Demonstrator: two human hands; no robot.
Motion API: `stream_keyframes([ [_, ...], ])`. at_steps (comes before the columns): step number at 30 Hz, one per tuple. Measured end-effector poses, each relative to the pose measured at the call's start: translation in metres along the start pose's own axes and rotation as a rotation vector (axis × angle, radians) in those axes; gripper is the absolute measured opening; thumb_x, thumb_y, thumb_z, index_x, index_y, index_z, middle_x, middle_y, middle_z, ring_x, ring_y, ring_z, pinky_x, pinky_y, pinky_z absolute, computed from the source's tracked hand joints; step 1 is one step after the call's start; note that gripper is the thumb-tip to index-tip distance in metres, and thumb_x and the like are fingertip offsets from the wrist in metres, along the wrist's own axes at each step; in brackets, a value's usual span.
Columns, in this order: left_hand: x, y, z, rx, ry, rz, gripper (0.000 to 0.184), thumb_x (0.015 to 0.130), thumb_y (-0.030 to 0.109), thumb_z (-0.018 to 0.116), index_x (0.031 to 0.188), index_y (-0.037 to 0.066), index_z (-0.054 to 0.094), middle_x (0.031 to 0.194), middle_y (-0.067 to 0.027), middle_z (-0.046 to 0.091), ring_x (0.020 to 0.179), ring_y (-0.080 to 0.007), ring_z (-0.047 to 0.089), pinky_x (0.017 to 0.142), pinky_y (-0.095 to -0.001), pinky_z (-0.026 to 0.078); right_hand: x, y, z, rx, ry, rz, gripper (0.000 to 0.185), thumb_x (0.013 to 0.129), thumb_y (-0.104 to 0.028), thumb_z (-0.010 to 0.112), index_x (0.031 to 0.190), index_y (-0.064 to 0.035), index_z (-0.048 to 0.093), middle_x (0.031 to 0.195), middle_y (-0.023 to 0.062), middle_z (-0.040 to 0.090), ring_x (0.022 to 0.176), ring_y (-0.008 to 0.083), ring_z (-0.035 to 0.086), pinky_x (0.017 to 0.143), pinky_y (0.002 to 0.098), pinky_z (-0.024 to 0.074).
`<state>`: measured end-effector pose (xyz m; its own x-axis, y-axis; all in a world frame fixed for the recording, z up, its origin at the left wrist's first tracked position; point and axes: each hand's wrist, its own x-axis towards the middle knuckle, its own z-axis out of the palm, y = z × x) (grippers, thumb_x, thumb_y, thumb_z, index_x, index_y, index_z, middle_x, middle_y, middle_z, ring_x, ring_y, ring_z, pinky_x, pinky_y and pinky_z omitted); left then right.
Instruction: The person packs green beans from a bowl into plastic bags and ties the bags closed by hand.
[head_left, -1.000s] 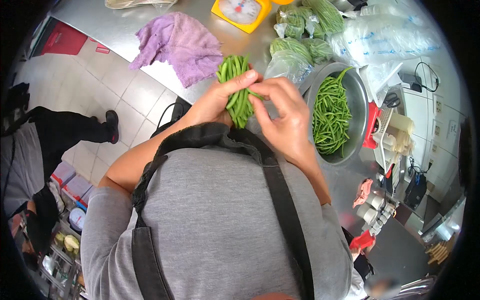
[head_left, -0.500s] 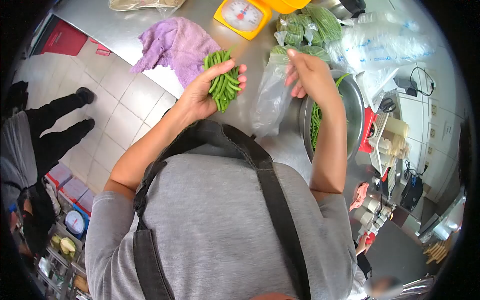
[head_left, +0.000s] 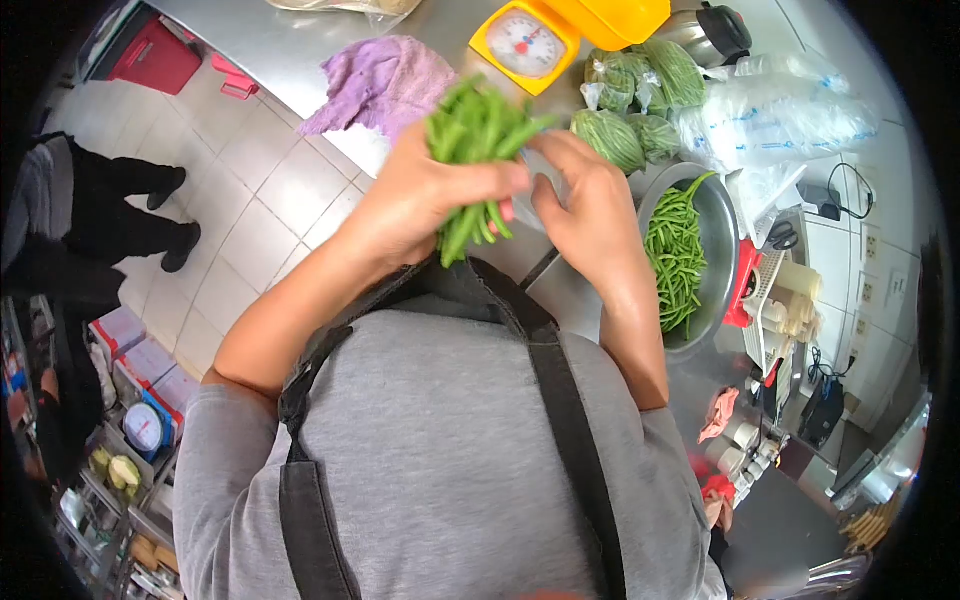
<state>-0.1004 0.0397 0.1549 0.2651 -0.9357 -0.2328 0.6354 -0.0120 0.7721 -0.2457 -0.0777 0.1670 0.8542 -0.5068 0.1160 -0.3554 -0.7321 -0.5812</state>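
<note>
A bunch of green beans (head_left: 470,140) is held upright in my left hand (head_left: 420,195), its thumb across the front. The beans are slightly blurred. Close on their right, my right hand (head_left: 585,205) has thumb and forefinger bent around the edge of a clear plastic bag (head_left: 532,195), which is mostly hidden behind the hands. A metal bowl (head_left: 724,255) with more green beans (head_left: 675,260) stands right of my right hand. Bagged green beans (head_left: 610,140) lie beyond it, near a roll of clear bags (head_left: 770,115).
A yellow scale (head_left: 525,45) stands at the far side of the steel table (head_left: 240,30), with a purple cloth (head_left: 385,85) near the left edge. A steel jug (head_left: 705,35) is behind the bags. Another person's legs (head_left: 150,215) show at left.
The left hand with the beans has come back toward the right hand. The right hand has moved down and left from the bagged beans, with a clear bag. The view has shifted slightly.
</note>
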Motion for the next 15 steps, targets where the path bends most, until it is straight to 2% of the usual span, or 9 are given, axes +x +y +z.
stream_keyframes([
  [4,0.003,-0.043,-0.011,0.133,-0.019,-0.107,0.031,0.077,0.006,0.073,0.106,0.000,0.061,0.076,-0.0046,0.063,0.059,-0.0133,0.061,0.051,-0.0281,0.051,0.003,-0.010,0.000,0.098,0.008,-0.005,0.054,0.076,0.006,0.053,0.129,-0.0028,0.054,0.122,0.0195,0.059,0.101,0.0397,0.060,0.082,0.0440,0.0506],
  [7,0.011,-0.063,-0.023,0.212,-0.049,-0.098,0.038,0.074,0.007,0.071,0.110,0.000,0.062,0.076,-0.0039,0.061,0.059,-0.0122,0.060,0.052,-0.0284,0.051,0.000,-0.009,0.011,-0.058,0.013,-0.228,0.060,0.074,0.005,0.056,0.133,-0.0063,0.052,0.138,0.0133,0.051,0.097,0.0354,0.062,0.080,0.0422,0.0524],
  [9,0.021,-0.080,-0.035,0.421,-0.056,0.055,0.036,0.075,0.008,0.069,0.110,0.001,0.062,0.076,-0.0042,0.061,0.059,-0.0124,0.060,0.053,-0.0284,0.051,-0.003,-0.013,0.018,-0.217,-0.138,-0.345,0.062,0.074,0.003,0.058,0.134,-0.0085,0.052,0.144,0.0078,0.047,0.092,0.0318,0.062,0.078,0.0402,0.0533],
  [11,0.021,-0.089,-0.043,0.398,-0.021,0.046,0.030,0.078,0.012,0.070,0.105,0.002,0.062,0.076,-0.0054,0.062,0.063,-0.0133,0.061,0.055,-0.0293,0.053,-0.008,-0.020,0.024,-0.385,-0.287,-0.437,0.064,0.074,0.000,0.061,0.136,-0.0117,0.050,0.150,0.0007,0.042,0.081,0.0261,0.062,0.074,0.0358,0.0540],
  [12,0.019,-0.088,-0.043,0.386,-0.003,0.042,0.028,0.079,0.015,0.070,0.103,0.002,0.062,0.076,-0.0060,0.062,0.065,-0.0137,0.062,0.056,-0.0297,0.053,-0.009,-0.018,0.025,-0.364,-0.270,-0.424,0.063,0.075,0.000,0.060,0.136,-0.0115,0.050,0.150,0.0013,0.041,0.083,0.0262,0.062,0.074,0.0357,0.0540],
  [14,0.012,-0.063,-0.047,-0.028,-0.108,-0.289,0.024,0.081,0.017,0.071,0.098,0.003,0.062,0.077,-0.0070,0.063,0.068,-0.0147,0.064,0.059,-0.0307,0.055,-0.013,-0.011,0.027,-0.323,-0.237,-0.396,0.062,0.076,0.002,0.057,0.137,-0.0111,0.050,0.150,0.0026,0.041,0.086,0.0265,0.064,0.074,0.0355,0.0541],
  [15,0.012,-0.060,-0.058,-0.181,-0.122,-0.383,0.019,0.084,0.017,0.070,0.093,0.004,0.061,0.080,-0.0085,0.065,0.070,-0.0155,0.065,0.059,-0.0306,0.055,-0.016,-0.006,0.031,-0.280,-0.189,-0.369,0.063,0.076,0.003,0.057,0.137,-0.0106,0.049,0.151,0.0033,0.040,0.088,0.0266,0.064,0.074,0.0354,0.0542],
])
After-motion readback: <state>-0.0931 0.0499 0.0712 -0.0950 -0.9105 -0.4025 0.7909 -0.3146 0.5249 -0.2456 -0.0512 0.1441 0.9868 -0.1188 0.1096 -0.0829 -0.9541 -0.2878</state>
